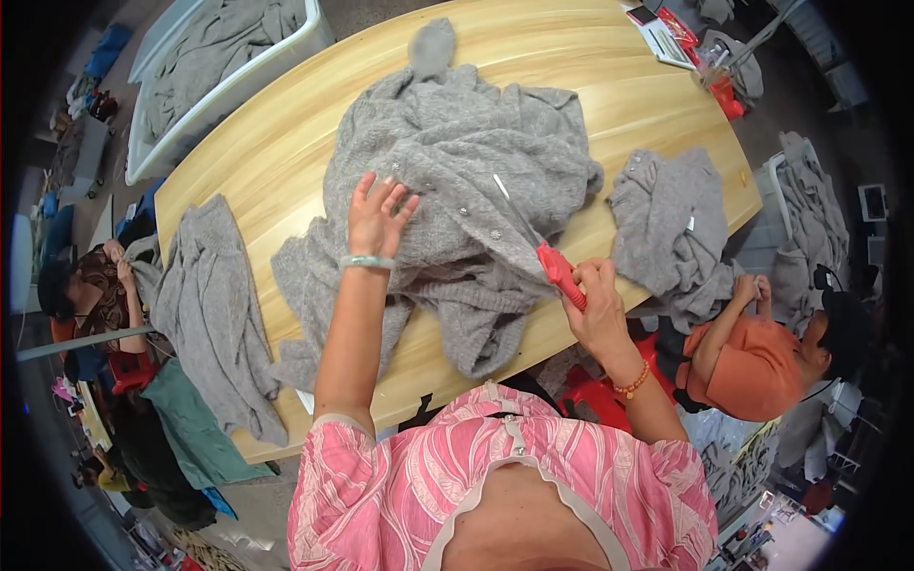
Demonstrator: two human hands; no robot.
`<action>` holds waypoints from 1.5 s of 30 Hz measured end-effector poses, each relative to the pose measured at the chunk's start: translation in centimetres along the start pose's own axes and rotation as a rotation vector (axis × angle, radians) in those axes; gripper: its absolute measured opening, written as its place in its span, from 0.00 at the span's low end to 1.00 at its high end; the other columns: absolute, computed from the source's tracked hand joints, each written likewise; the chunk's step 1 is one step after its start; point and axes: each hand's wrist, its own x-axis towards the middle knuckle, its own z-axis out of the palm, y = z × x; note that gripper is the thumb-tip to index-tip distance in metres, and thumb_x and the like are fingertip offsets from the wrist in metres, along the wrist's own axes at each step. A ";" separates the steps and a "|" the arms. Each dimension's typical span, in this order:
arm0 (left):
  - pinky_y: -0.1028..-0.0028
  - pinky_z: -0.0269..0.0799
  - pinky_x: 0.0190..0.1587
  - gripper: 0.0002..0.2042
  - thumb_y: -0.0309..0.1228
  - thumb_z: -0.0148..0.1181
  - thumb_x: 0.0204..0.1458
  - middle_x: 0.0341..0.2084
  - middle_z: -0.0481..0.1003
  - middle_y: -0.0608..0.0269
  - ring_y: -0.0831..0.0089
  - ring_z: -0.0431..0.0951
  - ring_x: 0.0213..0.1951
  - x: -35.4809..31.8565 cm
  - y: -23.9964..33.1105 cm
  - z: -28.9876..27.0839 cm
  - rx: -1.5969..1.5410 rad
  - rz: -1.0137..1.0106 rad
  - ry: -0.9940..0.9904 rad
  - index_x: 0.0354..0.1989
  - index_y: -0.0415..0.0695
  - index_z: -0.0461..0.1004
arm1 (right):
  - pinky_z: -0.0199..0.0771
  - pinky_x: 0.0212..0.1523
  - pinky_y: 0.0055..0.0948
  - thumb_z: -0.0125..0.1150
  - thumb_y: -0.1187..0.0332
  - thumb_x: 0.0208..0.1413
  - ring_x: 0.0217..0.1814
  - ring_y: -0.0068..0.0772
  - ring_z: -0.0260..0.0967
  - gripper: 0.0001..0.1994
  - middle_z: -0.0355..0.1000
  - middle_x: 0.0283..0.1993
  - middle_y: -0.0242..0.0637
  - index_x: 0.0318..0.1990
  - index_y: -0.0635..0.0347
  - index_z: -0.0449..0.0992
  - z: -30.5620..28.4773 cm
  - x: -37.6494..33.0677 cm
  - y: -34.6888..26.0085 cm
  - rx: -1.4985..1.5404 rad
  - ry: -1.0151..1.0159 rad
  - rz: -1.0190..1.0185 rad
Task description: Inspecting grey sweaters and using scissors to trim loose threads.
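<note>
While the gray garment (476, 143) lies beneath the loosely spread left fingers (385, 191), contact unclear, the right fingers (598, 274) grip a red-handled tool (560, 273) over it.

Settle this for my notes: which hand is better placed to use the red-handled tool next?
Likely the right hand: it grips the tool, its metal end over the grey garment. The left hand, open, holds nothing.

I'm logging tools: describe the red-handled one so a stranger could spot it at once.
On the pale wooden table lies a big grey knit garment. At its lower right, the person's right hand holds the red-handled tool, its thin metal blade pointing up and left over the knit. Its bright red sets it apart from the grey garment.
</note>
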 end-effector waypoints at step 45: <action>0.73 0.77 0.34 0.09 0.32 0.54 0.57 0.32 0.74 0.62 0.75 0.76 0.32 2.6 -3.7 1.2 0.280 -0.212 -0.229 0.40 0.40 0.67 | 0.70 0.38 0.43 0.55 0.70 0.54 0.38 0.57 0.70 0.17 0.72 0.36 0.51 0.52 0.54 0.67 -2.4 2.5 -0.2 0.109 -0.247 -0.040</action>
